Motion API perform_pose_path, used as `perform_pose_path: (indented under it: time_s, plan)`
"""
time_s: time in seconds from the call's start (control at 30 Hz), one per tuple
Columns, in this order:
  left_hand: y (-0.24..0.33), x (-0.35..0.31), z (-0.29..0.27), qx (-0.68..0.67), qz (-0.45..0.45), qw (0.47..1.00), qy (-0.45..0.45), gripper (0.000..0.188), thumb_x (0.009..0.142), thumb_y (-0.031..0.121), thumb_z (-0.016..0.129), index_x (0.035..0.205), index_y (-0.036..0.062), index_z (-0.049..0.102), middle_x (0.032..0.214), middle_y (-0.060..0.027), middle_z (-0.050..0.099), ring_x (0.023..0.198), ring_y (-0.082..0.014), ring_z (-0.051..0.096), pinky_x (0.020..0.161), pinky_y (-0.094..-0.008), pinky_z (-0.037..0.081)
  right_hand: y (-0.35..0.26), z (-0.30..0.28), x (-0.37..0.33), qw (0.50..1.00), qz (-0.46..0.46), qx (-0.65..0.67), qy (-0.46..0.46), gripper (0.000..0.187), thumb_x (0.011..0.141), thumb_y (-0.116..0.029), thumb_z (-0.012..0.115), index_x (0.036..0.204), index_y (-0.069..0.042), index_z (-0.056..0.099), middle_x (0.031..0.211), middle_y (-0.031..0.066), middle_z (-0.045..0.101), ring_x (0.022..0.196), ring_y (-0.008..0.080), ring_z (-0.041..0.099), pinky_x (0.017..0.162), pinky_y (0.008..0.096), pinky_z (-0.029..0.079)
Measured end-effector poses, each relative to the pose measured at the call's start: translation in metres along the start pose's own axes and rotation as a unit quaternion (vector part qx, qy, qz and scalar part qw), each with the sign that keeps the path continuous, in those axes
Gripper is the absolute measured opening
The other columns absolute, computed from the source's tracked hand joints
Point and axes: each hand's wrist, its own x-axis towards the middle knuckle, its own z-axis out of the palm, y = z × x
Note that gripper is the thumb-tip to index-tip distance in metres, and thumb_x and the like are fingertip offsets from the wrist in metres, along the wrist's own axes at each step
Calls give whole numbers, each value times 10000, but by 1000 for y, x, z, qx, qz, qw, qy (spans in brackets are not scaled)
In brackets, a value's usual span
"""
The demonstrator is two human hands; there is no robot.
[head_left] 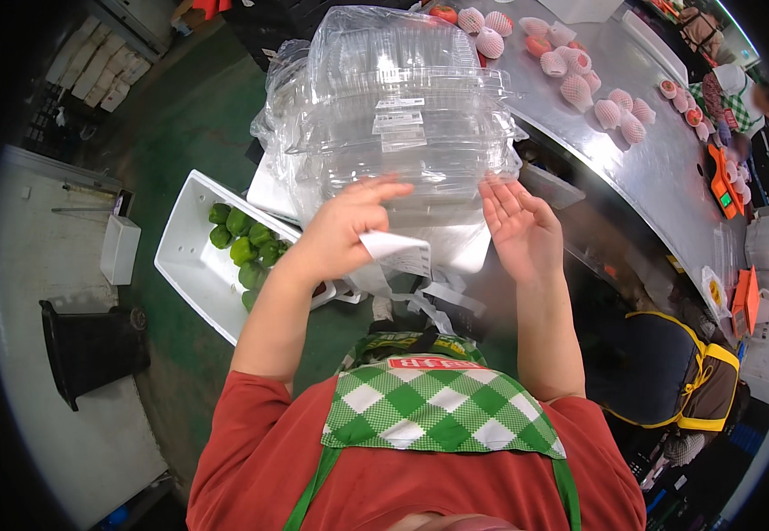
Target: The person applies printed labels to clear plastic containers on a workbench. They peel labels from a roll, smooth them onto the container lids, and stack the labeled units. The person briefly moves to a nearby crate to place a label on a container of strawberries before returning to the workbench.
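A tall stack of clear plastic clamshell containers point(402, 115) stands in front of me, wrapped in a thin clear bag. My left hand point(349, 226) rests against the stack's near left side and pinches a white paper label strip point(399, 252). More white strips point(437, 301) hang below it. My right hand point(519, 228) is held flat, fingers apart, at the stack's near right side, holding nothing. I wear a red shirt and a green-and-white checked apron point(428, 407).
A white foam box point(198, 265) with green peppers point(244, 241) sits on the green floor to the left. A long steel table point(659, 168) curves along the right, carrying fruits in white foam nets point(619, 111). A person in a yellow-trimmed apron point(668, 372) stands at right. A black bin point(92, 345) is at far left.
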Motion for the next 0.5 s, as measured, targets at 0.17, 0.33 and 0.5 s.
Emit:
perform_pose_path:
  time_s: [0.17, 0.33, 0.5]
  plan:
    - [6, -3, 25, 40, 50, 998, 6, 299, 790, 181, 771, 675, 37, 535, 1390, -177, 577, 1321, -408, 499, 1060, -459, 410, 1, 17, 13, 996, 4, -62, -69, 489, 873, -57, 542, 1342, 44, 448, 1384, 207, 513, 1298, 311, 501, 1098, 389, 416]
    - [-5, 15, 24, 219, 83, 967, 97, 320, 751, 179, 764, 638, 37, 501, 1306, -141, 637, 1215, -371, 580, 958, -431, 489, 6, 45, 26, 964, -55, -228, -125, 585, 851, 1, 554, 1415, 16, 403, 1443, 198, 465, 1369, 288, 425, 1143, 408, 338]
    - [-11, 0, 26, 298, 70, 937, 166, 280, 713, 162, 772, 633, 39, 533, 1181, -136, 692, 965, -321, 676, 779, -398, 551, 9, 36, 35, 868, -50, -449, -205, 579, 853, -75, 685, 1397, -29, 491, 1501, 151, 433, 1426, 276, 356, 1179, 440, 236]
